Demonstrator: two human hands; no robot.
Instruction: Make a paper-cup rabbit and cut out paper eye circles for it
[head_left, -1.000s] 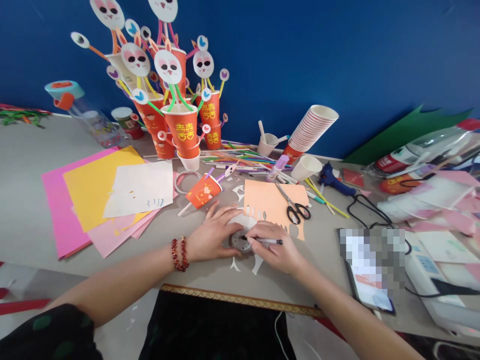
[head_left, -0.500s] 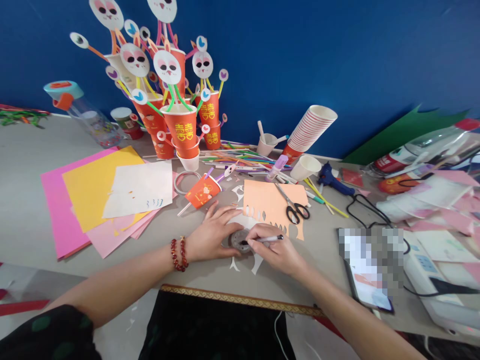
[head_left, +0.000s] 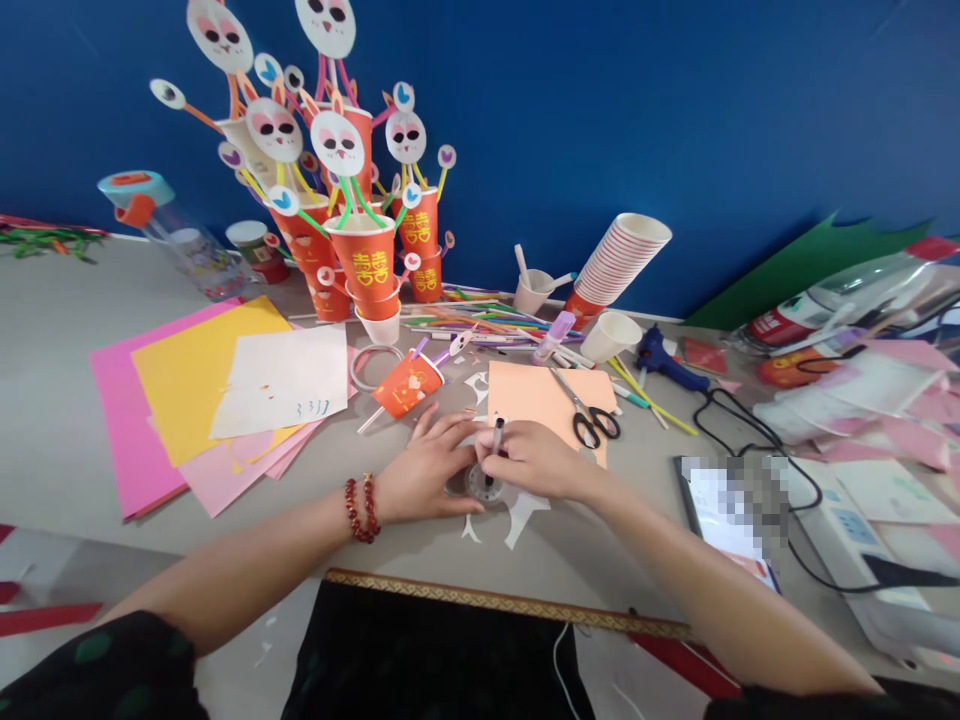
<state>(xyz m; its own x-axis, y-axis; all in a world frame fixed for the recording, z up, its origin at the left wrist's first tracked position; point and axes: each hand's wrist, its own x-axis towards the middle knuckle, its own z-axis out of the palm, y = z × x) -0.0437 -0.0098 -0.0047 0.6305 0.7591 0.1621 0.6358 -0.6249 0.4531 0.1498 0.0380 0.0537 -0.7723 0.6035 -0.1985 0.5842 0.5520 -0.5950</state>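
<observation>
My right hand (head_left: 529, 462) grips a pen (head_left: 499, 436) that stands nearly upright, its tip end down at a small round grey disc (head_left: 486, 484). My left hand (head_left: 433, 468) lies low on the table, thumb and fingers around the disc's left side, pinning it on white paper that is mostly hidden. White paper scraps (head_left: 526, 517) lie just in front of the hands. Beyond my right hand is an orange sheet (head_left: 525, 390), with black-handled scissors (head_left: 589, 415) lying on it. A tilted red paper cup (head_left: 407, 384) with a small rabbit face is just past my left fingers.
Coloured sheets (head_left: 180, 380) are spread at the left. Behind stand red cup figures (head_left: 364, 255) with rabbit faces, coloured sticks (head_left: 480, 318) and stacked cups (head_left: 622, 258). At the right are a blue glue gun (head_left: 671, 360), its cable, a phone (head_left: 720, 500) and a power strip (head_left: 847, 520).
My right hand has shifted left and slightly up. The pen has swung from leaning right to nearly upright. My left hand stays on the disc.
</observation>
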